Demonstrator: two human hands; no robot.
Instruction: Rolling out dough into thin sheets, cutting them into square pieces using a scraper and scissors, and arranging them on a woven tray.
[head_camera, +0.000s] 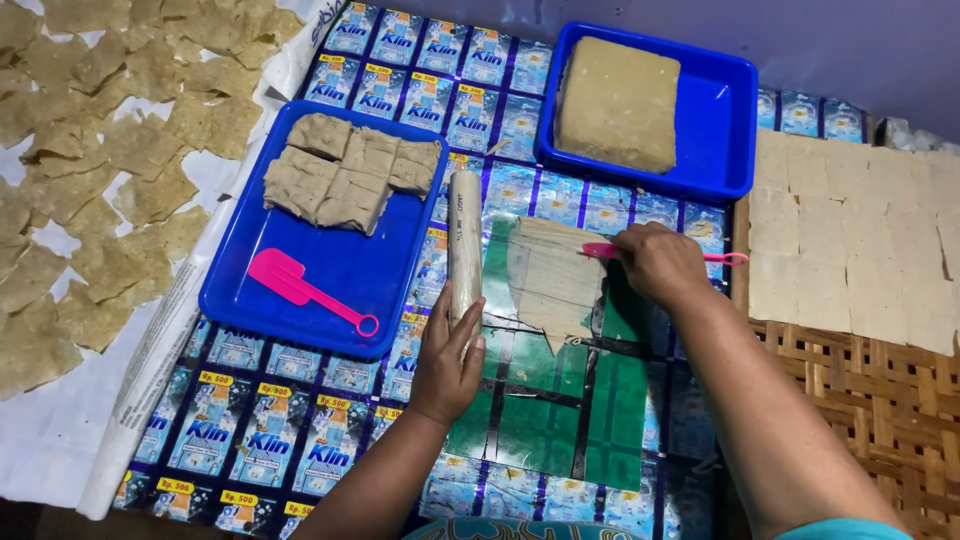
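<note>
Resting on the lower end of a pale cylindrical rolling pin (464, 245), the left hand (447, 358) has its fingers (446, 318) curled around the pin. The pin lies upright in the view, between a blue tray (330, 270) and a thin flattened dough sheet (552, 280). The dough sheet lies on a green mat (560, 410), which sits on a printed plastic covering (260, 440). The right hand (658, 262) holds a pink tool (600, 250) over the upper right edge of the dough sheet, its fingers closed around the tool's shaft. The blue tray contains cut dough blocks (345, 172) and a pink spatula (300, 288). A second blue tray (725, 130) holds one large dough block (617, 102). Flat pale sheets (850, 240) lie on a woven mat (880, 400) at right; irregular dried pieces (100, 150) lie at left.
</note>
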